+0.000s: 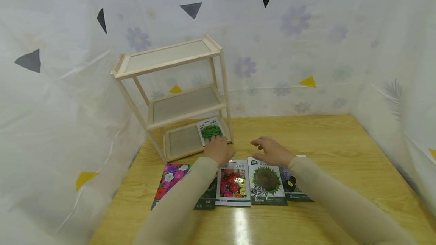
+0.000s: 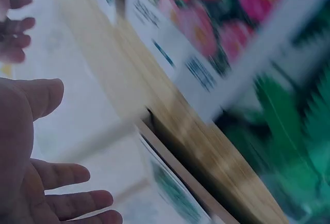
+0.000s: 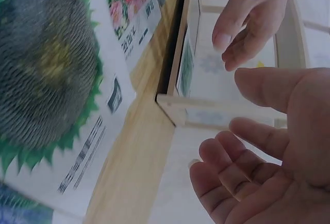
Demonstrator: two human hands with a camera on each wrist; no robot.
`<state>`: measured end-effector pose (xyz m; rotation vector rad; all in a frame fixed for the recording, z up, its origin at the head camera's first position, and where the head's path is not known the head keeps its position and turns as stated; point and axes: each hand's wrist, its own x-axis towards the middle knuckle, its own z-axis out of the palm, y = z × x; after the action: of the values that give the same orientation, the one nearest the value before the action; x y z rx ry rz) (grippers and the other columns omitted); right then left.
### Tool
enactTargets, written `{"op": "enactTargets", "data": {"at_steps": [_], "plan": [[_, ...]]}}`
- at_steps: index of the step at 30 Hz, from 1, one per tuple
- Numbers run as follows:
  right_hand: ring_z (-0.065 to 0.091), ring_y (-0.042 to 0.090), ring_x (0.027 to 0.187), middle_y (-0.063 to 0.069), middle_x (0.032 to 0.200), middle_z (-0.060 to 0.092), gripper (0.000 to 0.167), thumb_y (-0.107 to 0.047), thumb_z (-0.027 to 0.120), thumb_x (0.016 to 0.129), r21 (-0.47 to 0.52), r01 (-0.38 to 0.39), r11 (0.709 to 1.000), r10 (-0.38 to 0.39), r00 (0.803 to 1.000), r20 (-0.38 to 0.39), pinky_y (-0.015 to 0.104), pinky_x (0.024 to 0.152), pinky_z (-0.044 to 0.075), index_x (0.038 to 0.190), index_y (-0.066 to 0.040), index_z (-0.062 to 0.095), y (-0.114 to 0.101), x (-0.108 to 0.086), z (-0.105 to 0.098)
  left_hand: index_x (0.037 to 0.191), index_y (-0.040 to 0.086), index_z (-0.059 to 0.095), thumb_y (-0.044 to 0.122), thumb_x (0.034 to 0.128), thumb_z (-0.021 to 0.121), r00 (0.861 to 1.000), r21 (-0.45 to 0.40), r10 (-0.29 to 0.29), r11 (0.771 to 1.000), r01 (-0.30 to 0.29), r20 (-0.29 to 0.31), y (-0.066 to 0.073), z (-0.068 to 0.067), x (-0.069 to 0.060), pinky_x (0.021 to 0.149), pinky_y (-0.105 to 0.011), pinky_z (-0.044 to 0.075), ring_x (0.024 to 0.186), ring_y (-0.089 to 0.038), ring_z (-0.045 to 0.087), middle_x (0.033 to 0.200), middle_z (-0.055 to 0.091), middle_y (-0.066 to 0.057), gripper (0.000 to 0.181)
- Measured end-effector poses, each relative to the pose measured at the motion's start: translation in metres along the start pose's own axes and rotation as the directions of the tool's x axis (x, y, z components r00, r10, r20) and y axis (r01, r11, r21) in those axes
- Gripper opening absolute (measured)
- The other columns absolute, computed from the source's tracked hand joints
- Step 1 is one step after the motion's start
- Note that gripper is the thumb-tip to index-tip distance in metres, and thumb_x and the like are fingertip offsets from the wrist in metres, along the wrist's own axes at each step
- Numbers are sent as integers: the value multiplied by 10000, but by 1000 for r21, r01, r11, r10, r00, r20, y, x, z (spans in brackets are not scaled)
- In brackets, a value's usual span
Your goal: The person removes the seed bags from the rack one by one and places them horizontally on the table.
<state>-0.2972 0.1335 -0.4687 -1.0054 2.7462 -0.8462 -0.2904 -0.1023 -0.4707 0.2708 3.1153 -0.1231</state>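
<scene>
My left hand (image 1: 218, 151) hovers in front of a wooden rack (image 1: 186, 109), nearest a seed packet with green leaves (image 1: 209, 128) on its bottom shelf. In the left wrist view its fingers (image 2: 77, 203) are spread and hold nothing. The right hand (image 1: 270, 152) hangs over the top edge of a sunflower seed packet (image 1: 267, 182), its fingers (image 3: 221, 167) loosely bent around nothing. Between the forearms lies a packet with red and yellow flowers (image 1: 233, 184). A dark green packet (image 1: 207, 196) is partly covered by the left sleeve.
A packet with pink flowers (image 1: 173, 179) lies at the row's left end. At its right end, a dark packet with purple and yellow flowers (image 1: 293, 188) is partly under the right sleeve. The wooden table (image 1: 327, 135) meets a patterned white sheet (image 1: 272, 48) behind.
</scene>
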Motion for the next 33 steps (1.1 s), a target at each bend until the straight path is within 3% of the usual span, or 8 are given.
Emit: {"op": "enactTargets", "data": {"at_steps": [7,14,20,23,27,33], "plan": [[527,293,1192,121,1340,514,513,-318,637,940,-84,0,996,5,998,56,454,963,461,1364,-55,517,-27,37,18,1451,19,386,588,946,464,994,-60,-52,997,58,93,-52,19,22,1040,-548,361,1283,-379,431,1412,442,-209,765],[465,322,1275,157,1401,478,503,-280,625,943,-128,-39,991,53,993,103,454,1047,393,1363,-24,520,-46,77,39,1419,13,428,644,915,461,983,-131,-131,980,148,128,-84,38,40,1014,-567,372,1269,-399,430,1406,443,-221,809],[511,336,1219,181,1354,509,507,-185,631,923,-205,-38,978,63,991,117,432,1027,419,1361,29,492,-48,103,62,1483,28,334,655,926,415,969,-163,-186,963,213,162,-92,51,45,1032,-567,353,1296,-399,407,1451,404,-206,842],[507,319,1227,168,1370,497,509,-173,613,925,-242,-56,969,85,990,114,411,1042,407,1371,28,475,-48,114,71,1500,38,303,633,940,413,967,-195,-200,954,229,158,-92,51,44,1047,-588,318,1319,-407,374,1479,370,-199,823],[450,321,1292,166,1445,428,533,-174,577,943,-216,-122,969,150,981,119,416,1073,371,1416,19,427,-49,126,81,1508,47,286,600,953,426,962,-219,-222,942,253,157,-91,46,42,1069,-596,280,1349,-400,334,1507,333,-181,796],[340,303,1375,149,1530,301,587,-197,539,959,-236,-219,947,254,958,132,399,1104,327,1478,-14,337,-51,136,90,1516,43,262,625,945,415,962,-159,-215,957,242,166,-86,43,39,1053,-615,293,1347,-395,342,1517,314,-190,830]]}}
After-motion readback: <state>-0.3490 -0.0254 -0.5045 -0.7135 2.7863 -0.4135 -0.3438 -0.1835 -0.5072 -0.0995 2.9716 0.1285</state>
